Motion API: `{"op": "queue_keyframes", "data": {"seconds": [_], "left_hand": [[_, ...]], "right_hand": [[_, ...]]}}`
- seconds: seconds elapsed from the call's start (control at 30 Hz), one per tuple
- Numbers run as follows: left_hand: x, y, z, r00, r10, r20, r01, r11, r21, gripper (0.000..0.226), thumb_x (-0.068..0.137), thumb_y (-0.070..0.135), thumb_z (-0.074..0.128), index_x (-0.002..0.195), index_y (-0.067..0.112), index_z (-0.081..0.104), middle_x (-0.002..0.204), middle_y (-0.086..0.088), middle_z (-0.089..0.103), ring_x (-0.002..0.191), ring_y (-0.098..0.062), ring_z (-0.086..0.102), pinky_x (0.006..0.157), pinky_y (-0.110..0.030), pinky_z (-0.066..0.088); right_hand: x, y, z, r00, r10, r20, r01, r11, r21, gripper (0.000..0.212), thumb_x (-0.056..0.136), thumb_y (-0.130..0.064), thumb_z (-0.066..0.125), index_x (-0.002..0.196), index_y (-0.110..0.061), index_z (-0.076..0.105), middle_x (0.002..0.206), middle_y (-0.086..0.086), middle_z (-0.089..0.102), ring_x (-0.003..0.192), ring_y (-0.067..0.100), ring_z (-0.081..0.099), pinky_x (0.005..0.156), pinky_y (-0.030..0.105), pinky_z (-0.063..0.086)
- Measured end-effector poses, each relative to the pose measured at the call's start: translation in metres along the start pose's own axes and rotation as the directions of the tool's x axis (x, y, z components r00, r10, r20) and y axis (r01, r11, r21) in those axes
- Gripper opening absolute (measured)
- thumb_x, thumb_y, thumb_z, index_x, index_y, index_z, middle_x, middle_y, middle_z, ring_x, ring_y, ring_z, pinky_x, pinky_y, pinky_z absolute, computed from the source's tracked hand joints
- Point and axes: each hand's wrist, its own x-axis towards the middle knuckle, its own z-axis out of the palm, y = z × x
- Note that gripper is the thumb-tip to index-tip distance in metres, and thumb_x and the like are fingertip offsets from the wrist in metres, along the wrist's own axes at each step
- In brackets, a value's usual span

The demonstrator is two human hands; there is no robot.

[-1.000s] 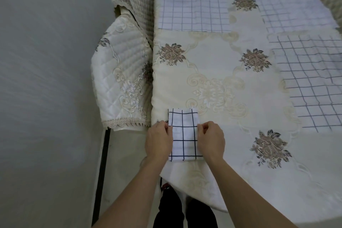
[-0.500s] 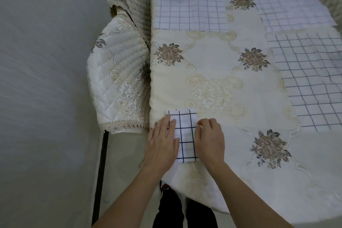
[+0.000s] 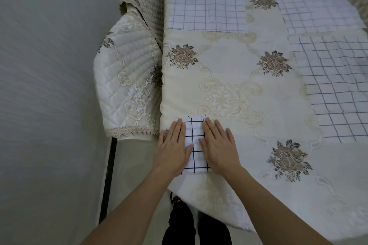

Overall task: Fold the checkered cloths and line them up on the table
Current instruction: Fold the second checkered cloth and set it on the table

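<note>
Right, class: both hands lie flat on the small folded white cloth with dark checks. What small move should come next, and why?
Probably lift both hands off. The left hand and right hand press flat on the small folded white checkered cloth, which looks compact and squared at the table corner, while a large unfolded checkered cloth lies spread farther right.

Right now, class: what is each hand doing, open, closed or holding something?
Left hand: open, flat on the folded checkered cloth.
Right hand: open, flat on the same cloth.

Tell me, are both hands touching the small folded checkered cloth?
Touching. The head view shows the left hand and right hand lying flat on the folded cloth, fingers overlapping its edges.
</note>
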Motion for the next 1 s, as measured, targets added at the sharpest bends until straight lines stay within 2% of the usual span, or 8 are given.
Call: {"op": "queue_keyframes", "data": {"seconds": [0.13,0.27,0.37,0.53,0.6,0.67,0.73,1.0], "left_hand": [[-0.003,0.002,-0.014,1.0,-0.024,-0.019,0.023,0.996,-0.084,0.077,0.094,0.058,0.006,0.159,0.015,0.001,0.166,0.002,-0.009,0.153,-0.014,-0.004,0.123,-0.039,0.011],[0.0,0.008,-0.049,0.999,-0.021,-0.031,0.018,0.997,-0.079,0.07,0.099,0.055,0.012,0.159,0.02,0.002,0.166,0.005,-0.008,0.153,-0.014,-0.005,0.124,-0.042,0.013],[0.01,0.018,-0.078,0.996,0.026,-0.086,-0.031,0.998,-0.058,0.062,0.105,0.05,0.023,0.159,0.023,0.007,0.167,0.004,0.003,0.153,-0.016,0.001,0.124,-0.041,0.013],[0.017,0.064,-0.134,0.968,0.107,-0.229,-0.108,0.994,0.006,0.058,0.104,0.048,0.03,0.157,0.026,0.02,0.163,0.003,0.024,0.151,-0.02,0.017,0.122,-0.042,0.018],[0.013,0.084,-0.15,0.956,0.122,-0.266,-0.119,0.993,0.029,0.056,0.101,0.048,0.032,0.152,0.026,0.035,0.156,0.001,0.04,0.145,-0.022,0.034,0.118,-0.044,0.029],[0.009,0.099,-0.16,0.932,0.155,-0.328,-0.151,0.988,0.04,0.056,0.093,0.049,0.034,0.14,0.025,0.054,0.14,0.001,0.058,0.13,-0.023,0.053,0.107,-0.045,0.044],[0.009,0.109,-0.169,0.901,0.191,-0.39,-0.18,0.981,0.064,0.053,0.089,0.048,0.038,0.131,0.023,0.061,0.13,0.001,0.064,0.121,-0.023,0.06,0.1,-0.045,0.05],[0.009,0.153,-0.197,0.85,0.288,-0.44,-0.262,0.957,0.122,0.05,0.088,0.049,0.044,0.126,0.023,0.063,0.123,0.002,0.067,0.114,-0.024,0.062,0.096,-0.045,0.052]], "right_hand": [[0.001,0.004,-0.02,1.0,0.026,-0.017,-0.024,0.993,0.119,0.068,0.098,-0.053,0.008,0.156,-0.02,0.024,0.164,-0.001,0.019,0.151,0.02,0.019,0.121,0.044,0.023],[0.0,0.014,-0.059,0.999,0.036,-0.038,-0.033,0.996,0.082,0.065,0.099,-0.051,0.021,0.152,-0.017,0.034,0.158,0.005,0.034,0.146,0.025,0.032,0.117,0.045,0.031],[0.005,0.017,-0.096,0.998,0.0,-0.065,0.001,1.0,0.027,0.054,0.101,-0.039,0.043,0.151,-0.019,0.037,0.155,0.005,0.039,0.143,0.026,0.035,0.115,0.044,0.033],[0.002,0.012,-0.162,0.96,-0.035,-0.277,0.028,0.999,-0.03,0.048,0.095,-0.036,0.057,0.14,-0.019,0.053,0.14,0.006,0.056,0.129,0.027,0.052,0.104,0.043,0.044],[-0.003,0.011,-0.178,0.933,-0.048,-0.356,0.031,0.998,-0.053,0.047,0.091,-0.036,0.061,0.134,-0.018,0.058,0.132,0.006,0.061,0.122,0.027,0.057,0.099,0.043,0.049],[-0.012,0.01,-0.192,0.91,-0.042,-0.412,0.016,0.998,-0.067,0.046,0.087,-0.037,0.065,0.129,-0.019,0.061,0.127,0.005,0.064,0.117,0.025,0.061,0.093,0.042,0.053],[-0.02,0.013,-0.204,0.891,-0.025,-0.453,-0.011,0.997,-0.076,0.046,0.085,-0.037,0.065,0.127,-0.02,0.061,0.125,0.003,0.065,0.114,0.024,0.062,0.09,0.04,0.054],[-0.054,0.051,-0.227,0.857,0.051,-0.512,-0.131,0.984,-0.122,0.048,0.084,-0.043,0.063,0.127,-0.024,0.062,0.127,0.001,0.065,0.116,0.022,0.061,0.094,0.041,0.052]]}}
